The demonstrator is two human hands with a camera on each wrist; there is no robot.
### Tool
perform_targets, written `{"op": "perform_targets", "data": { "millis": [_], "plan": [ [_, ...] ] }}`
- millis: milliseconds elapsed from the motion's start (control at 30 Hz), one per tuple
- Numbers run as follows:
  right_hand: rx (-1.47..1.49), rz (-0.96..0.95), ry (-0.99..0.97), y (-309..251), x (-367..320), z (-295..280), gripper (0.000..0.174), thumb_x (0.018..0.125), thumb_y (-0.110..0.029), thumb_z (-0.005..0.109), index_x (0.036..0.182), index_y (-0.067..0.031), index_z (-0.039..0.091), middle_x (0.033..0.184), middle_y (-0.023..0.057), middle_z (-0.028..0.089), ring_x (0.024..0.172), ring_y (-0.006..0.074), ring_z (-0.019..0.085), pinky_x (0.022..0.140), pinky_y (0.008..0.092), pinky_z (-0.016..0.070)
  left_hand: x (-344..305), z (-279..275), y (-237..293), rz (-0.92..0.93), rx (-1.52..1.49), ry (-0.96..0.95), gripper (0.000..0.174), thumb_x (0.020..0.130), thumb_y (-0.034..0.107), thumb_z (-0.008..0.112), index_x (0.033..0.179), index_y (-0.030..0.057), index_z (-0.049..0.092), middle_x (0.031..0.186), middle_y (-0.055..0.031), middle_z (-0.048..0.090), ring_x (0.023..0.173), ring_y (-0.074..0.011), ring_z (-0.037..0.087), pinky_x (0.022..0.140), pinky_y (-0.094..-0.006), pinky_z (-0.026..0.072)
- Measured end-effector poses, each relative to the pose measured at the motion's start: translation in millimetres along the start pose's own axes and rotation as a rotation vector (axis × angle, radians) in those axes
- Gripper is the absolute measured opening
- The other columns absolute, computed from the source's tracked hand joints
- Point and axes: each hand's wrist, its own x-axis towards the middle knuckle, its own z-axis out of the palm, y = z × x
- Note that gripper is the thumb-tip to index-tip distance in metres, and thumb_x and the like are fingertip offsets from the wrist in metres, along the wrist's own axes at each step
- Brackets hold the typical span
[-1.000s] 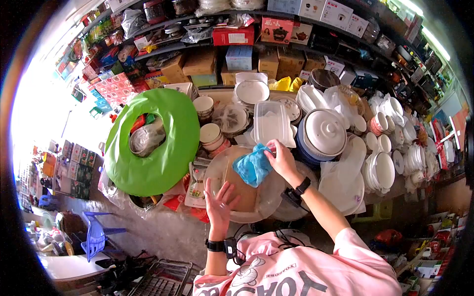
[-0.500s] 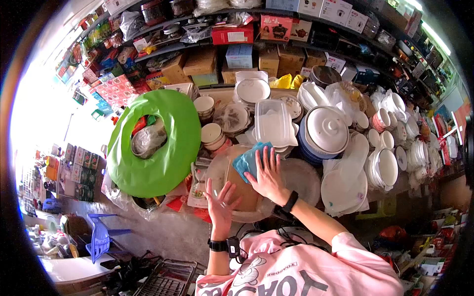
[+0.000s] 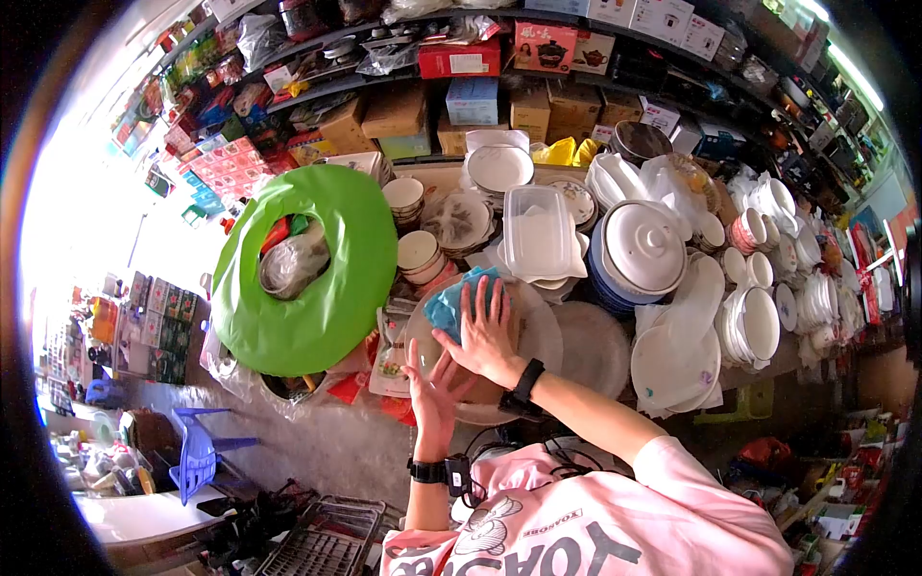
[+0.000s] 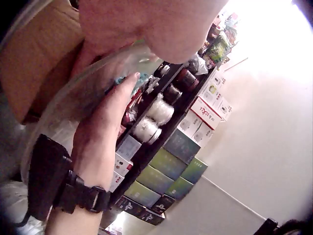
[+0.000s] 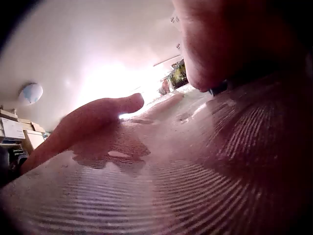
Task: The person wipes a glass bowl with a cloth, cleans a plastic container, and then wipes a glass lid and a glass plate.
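Note:
A round translucent lid-like disc (image 3: 543, 338) lies over brown cardboard at the near edge of the crowded table. On its upper left part, the right hand (image 3: 488, 336) presses a folded blue cloth (image 3: 444, 312) with fingers spread and straight. The left hand (image 3: 434, 403) touches the disc's near left edge, fingers extended, close to the right thumb. Fine ridges show on the clear surface (image 5: 122, 196) in the right wrist view. In the left wrist view the right hand (image 4: 98, 132) is seen past the clear rim.
Left of the disc lies a large green ring-shaped sheet (image 3: 355, 278). A lidded white and blue pot (image 3: 645, 248), a clear plastic box (image 3: 538, 235), stacked bowls (image 3: 418, 252) and plates (image 3: 672, 370) crowd around. A blue stool (image 3: 197, 456) stands on the floor at left.
The right hand has gone from pinching the bunched cloth to pressing it flat, and has moved left across the disc. The left hand has stayed near the disc's edge.

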Motion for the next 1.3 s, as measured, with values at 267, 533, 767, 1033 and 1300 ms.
{"op": "perform_targets", "data": {
  "millis": [267,533,767,1033,1300],
  "plan": [
    [0.062,-0.159,-0.003,-20.4,-6.4,4.3,0.091,0.093,-0.059,0.055,0.152,0.0062,0.033,0.156,0.0388,0.02,0.145,0.0576,0.018,0.117,0.0661,0.0146,2.2,-5.6,-6.0,0.029,-0.016,0.017,0.081,0.097,0.073,0.031,0.162,0.0289,0.008,0.158,-0.0218,0.034,0.14,-0.0382,0.043,0.104,-0.0601,0.0443],
    [0.217,-0.26,-0.1,-36.1,-21.6,-5.6,0.085,0.091,-0.053,0.06,0.153,-0.0009,0.035,0.156,0.034,0.029,0.145,0.0526,0.025,0.119,0.0607,0.0172,6.8,-16.3,-14.8,0.02,-0.151,0.012,0.08,0.102,0.066,0.027,0.16,0.0121,0.016,0.164,-0.0069,0.024,0.149,-0.024,0.028,0.122,-0.0419,0.0247],
    [0.237,-0.332,-0.181,-38.2,-43.6,-16.1,0.068,0.095,-0.043,0.057,0.148,-0.003,0.044,0.154,0.0291,0.037,0.145,0.0474,0.029,0.12,0.0589,0.0202,5.1,-23.9,-14.4,-0.04,-0.171,0.076,0.082,0.099,0.071,0.028,0.158,0.0149,0.024,0.161,-0.0059,0.031,0.146,-0.0251,0.035,0.119,-0.0428,0.0316],
    [0.233,-0.516,-0.248,-25.0,-86.7,-45.9,0.059,0.094,-0.029,0.056,0.146,-0.0024,0.047,0.155,0.0278,0.037,0.148,0.0467,0.026,0.122,0.0573,0.0148,2.6,4.5,-5.7,0.129,-0.048,0.095,0.068,0.103,0.062,0.035,0.159,0.0241,0.026,0.145,-0.0201,0.048,0.13,-0.0356,0.051,0.11,-0.0513,0.042],
    [0.186,-0.545,-0.365,5.5,-116.3,-75.2,0.074,0.091,-0.031,0.061,0.154,-0.0016,0.034,0.161,0.0217,0.029,0.152,0.0367,0.023,0.125,0.0521,0.0118,6.8,-1.5,-13.1,0.088,-0.105,0.06,0.069,0.101,0.065,0.033,0.159,0.0282,0.023,0.145,-0.0305,0.046,0.125,-0.0399,0.055,0.102,-0.0541,0.0485]
  ]
}}
